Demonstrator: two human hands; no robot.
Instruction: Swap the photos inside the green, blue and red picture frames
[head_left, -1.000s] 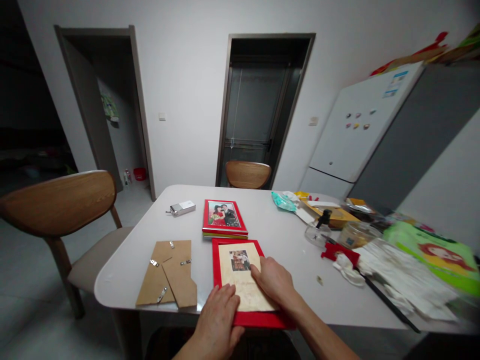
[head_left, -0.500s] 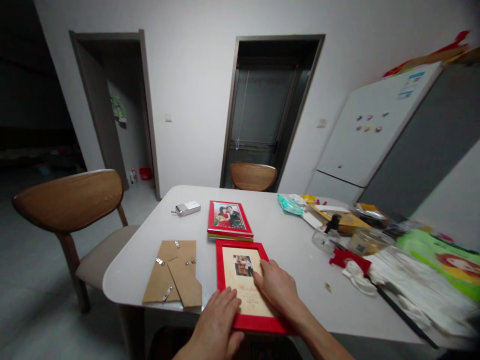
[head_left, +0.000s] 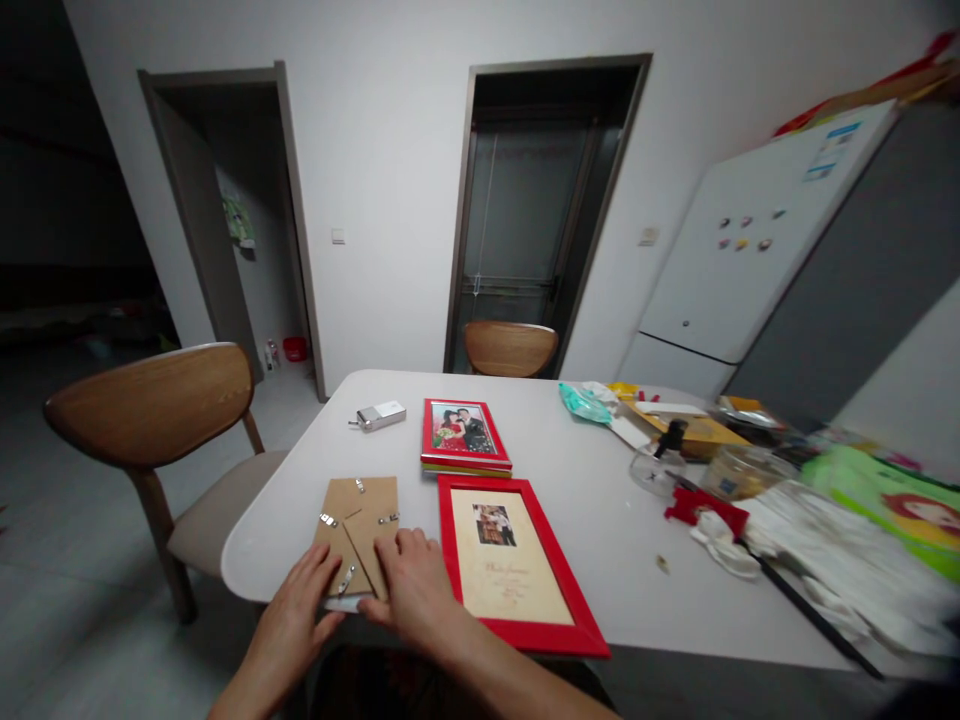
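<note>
A brown picture-frame backing board (head_left: pixel 365 497) with metal clips and a fold-out stand lies at the table's near left. My left hand (head_left: pixel 295 605) has its fingers over the board's left near corner, thumb at the near edge. On the opposite corner, my right hand (head_left: pixel 415 585) curls its fingers over the board and stand, thumb at the near edge. To the right lies a red picture frame (head_left: pixel 559 570), face up, holding a cream insert sheet (head_left: pixel 502 578) with a small photo. Behind it sits a stack of frames, topped by a red-framed couple's photo (head_left: pixel 466 435).
A small silvery device (head_left: pixel 381 415) rests near the far left of the white table (head_left: pixel 570 520). Along the right side are a teal packet (head_left: pixel 585 403), a clear container (head_left: pixel 658 468), white cloth (head_left: pixel 810 560) and a black stick (head_left: pixel 817 625). A wooden chair (head_left: pixel 161 405) stands left.
Both hands have left the red frame and moved left onto the brown backing board. The red frame now lies untouched. The view has shifted slightly.
</note>
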